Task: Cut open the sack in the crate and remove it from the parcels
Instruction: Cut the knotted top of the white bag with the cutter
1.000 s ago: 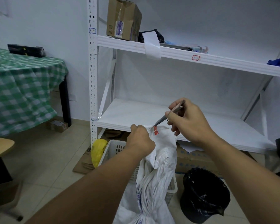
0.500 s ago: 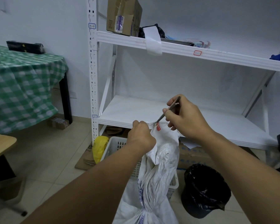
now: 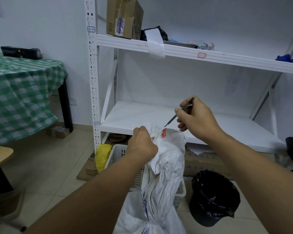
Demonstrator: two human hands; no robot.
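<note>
A white woven sack point(image 3: 164, 174) with a small red tag rises from the white plastic crate point(image 3: 118, 154) on the floor. My left hand point(image 3: 142, 144) is closed around the sack's gathered top and holds it up. My right hand point(image 3: 194, 117) grips a thin grey craft knife point(image 3: 178, 113), blade pointing down-left, its tip just above the sack's top and a little clear of it. The sack hides the parcels inside the crate.
A white metal shelf rack point(image 3: 176, 119) stands right behind the crate. A black lined bin point(image 3: 213, 196) sits on the floor to the right, a yellow bag point(image 3: 102, 156) and flat cardboard to the left. A green-checked table point(image 3: 22, 95) is at far left.
My right hand has lifted the knife up and to the right, so the blade tip has come off the sack's top. My left hand still holds the sack.
</note>
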